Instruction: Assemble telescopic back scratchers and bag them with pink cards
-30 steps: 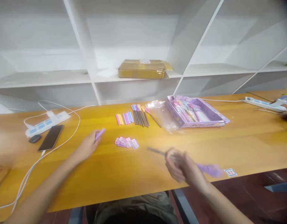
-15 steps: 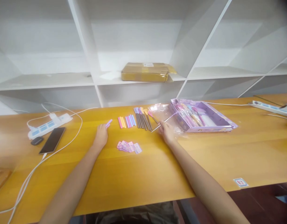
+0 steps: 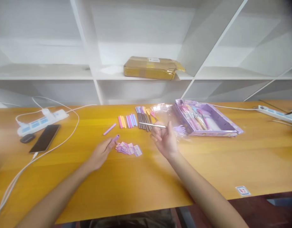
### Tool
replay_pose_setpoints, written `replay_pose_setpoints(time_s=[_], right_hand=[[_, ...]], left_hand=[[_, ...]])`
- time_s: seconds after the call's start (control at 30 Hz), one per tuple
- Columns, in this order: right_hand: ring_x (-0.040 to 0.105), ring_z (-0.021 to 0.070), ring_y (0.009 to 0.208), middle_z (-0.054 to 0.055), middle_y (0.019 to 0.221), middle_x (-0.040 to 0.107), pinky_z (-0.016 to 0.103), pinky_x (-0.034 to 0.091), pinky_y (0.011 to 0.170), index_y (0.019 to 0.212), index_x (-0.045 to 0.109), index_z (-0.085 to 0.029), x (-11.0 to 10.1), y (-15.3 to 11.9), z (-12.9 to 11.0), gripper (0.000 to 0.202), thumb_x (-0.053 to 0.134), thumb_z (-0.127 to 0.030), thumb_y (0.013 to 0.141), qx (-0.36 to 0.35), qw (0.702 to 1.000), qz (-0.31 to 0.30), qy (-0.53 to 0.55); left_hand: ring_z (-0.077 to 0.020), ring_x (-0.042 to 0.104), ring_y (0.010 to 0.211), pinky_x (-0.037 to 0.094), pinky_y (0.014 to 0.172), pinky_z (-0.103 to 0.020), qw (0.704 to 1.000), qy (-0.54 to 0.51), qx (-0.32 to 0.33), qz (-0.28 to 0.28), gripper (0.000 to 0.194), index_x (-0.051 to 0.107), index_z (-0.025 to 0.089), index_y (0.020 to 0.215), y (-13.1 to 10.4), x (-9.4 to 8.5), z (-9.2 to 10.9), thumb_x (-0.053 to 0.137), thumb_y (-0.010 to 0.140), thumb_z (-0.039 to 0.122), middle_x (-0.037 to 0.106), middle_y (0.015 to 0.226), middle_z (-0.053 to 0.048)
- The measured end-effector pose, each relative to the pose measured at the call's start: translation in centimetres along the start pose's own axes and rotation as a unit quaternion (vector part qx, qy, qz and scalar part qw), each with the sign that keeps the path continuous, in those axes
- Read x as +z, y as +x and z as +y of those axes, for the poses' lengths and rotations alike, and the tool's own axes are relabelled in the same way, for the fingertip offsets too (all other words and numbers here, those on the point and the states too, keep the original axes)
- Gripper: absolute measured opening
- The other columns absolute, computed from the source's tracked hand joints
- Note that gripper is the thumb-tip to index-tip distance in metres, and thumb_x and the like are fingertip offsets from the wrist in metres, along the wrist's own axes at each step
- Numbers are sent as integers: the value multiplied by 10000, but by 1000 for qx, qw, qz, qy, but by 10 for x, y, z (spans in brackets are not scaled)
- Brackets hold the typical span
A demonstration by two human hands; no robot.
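Observation:
My left hand point(image 3: 99, 155) is closed around a light purple tube point(image 3: 115, 138), whose hollow end points up and right. Another purple tube point(image 3: 109, 129) lies alone on the table beyond it. My right hand point(image 3: 166, 141), palm turned up, pinches the thin metal rod of a back scratcher point(image 3: 150, 124). Its purple hand-shaped head point(image 3: 179, 129) sticks out to the right. Behind the hands lie a row of pink, orange, purple and blue tubes point(image 3: 128, 121) and several back scratchers point(image 3: 143, 122) with dark handles. Small printed cards point(image 3: 129, 148) lie between my hands.
A purple box point(image 3: 217, 132) holding wrapped items stands at the right, beside clear plastic wrap point(image 3: 162, 109). At the left are a phone point(image 3: 45, 138), a power strip point(image 3: 42, 122) and white cables. A taped carton point(image 3: 150, 68) sits on the shelf.
My left hand has come nearer and right with a tube, while another purple tube now lies on the table. My right hand has turned palm up, swinging the rod's bare end left.

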State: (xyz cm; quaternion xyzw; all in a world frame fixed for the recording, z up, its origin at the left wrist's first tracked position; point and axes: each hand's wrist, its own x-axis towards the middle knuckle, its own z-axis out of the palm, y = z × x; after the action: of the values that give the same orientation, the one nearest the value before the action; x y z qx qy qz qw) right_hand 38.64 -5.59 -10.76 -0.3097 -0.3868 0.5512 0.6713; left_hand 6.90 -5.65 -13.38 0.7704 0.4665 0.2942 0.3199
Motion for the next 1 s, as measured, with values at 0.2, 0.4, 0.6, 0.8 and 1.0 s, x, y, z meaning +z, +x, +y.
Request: replay_pose_setpoints(time_s=[0.2, 0.4, 0.6, 0.8, 1.0], right_hand=[[277, 80, 431, -102, 519, 388, 197, 296, 464, 920, 531, -244, 9, -27, 37, 323, 610, -539, 1023, 47, 999, -16, 5], [301, 87, 402, -77, 535, 509, 222, 331, 455, 984, 590, -237, 13, -42, 54, 426, 501, -650, 1039, 90, 993, -70, 40], [285, 66, 411, -37, 653, 617, 230, 354, 454, 1036, 690, -219, 13, -41, 47, 421, 524, -605, 1034, 90, 993, -72, 25], [312, 76, 425, -32, 627, 601, 243, 355, 471, 995, 695, -206, 14, -43, 47, 386, 525, -552, 1021, 99, 993, -68, -20], [313, 83, 448, -32, 644, 585, 252, 350, 482, 1008, 713, -209, 12, -46, 50, 384, 535, -548, 1022, 98, 992, -79, -34]], left_hand=[[-193, 657, 927, 500, 854, -290, 999, 4, 39, -30, 359, 719, 261, 1250, -24, 4, -16, 478, 1095, 477, 699, 1032, -35], [-180, 606, 978, 480, 901, -288, 999, -3, 52, -10, 369, 683, 298, 1371, -22, -3, -12, 416, 1128, 379, 615, 1055, -41], [-185, 617, 990, 499, 908, -296, 998, 3, 63, -15, 338, 707, 307, 1325, -25, -3, -10, 444, 1120, 358, 629, 1071, -44], [-196, 622, 959, 507, 881, -313, 998, -14, 56, -9, 336, 721, 268, 1268, -24, -3, -6, 446, 1116, 386, 638, 1040, -55], [-176, 612, 929, 488, 853, -296, 999, -32, 43, -4, 276, 736, 266, 1199, -25, -3, -6, 501, 1103, 375, 627, 1022, -38]])
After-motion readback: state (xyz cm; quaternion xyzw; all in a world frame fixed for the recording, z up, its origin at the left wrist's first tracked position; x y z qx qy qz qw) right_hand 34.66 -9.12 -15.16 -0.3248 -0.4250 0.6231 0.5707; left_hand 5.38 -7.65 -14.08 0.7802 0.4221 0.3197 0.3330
